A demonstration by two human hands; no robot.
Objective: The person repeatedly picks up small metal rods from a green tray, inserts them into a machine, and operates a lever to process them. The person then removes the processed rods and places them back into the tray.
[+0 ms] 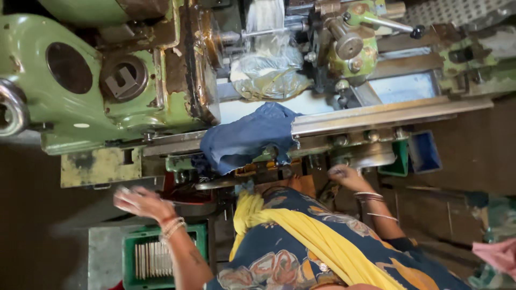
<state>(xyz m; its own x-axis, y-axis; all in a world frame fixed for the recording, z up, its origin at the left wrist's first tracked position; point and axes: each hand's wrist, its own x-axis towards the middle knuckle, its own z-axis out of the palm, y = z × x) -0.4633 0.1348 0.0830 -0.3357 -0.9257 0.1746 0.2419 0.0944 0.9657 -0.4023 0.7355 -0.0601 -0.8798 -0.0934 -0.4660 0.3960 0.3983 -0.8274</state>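
My left hand [141, 203], blurred with motion, hovers with fingers apart and nothing in it, just above a green crate [130, 252] that holds several thin metal pieces stood in a row. My right hand [344, 175], bangles on its wrist, reaches to the underside of a worn green lathe [134, 102], beside a grey metal housing [371, 157]. Its fingers curl against the machine; what they hold is hidden. A blue cloth [250, 137] hangs over the lathe's bed rail [387, 114] between my hands. My yellow scarf [301, 231] fills the lower middle.
A crumpled clear plastic bag [271, 72] lies on the bed near the chuck. The tool post with a black-knobbed lever [416, 31] is at the top right. A small green bin [399, 161] and a blue bin [424, 153] sit under the rail. Pink cloth [497, 255] lies at the lower right.
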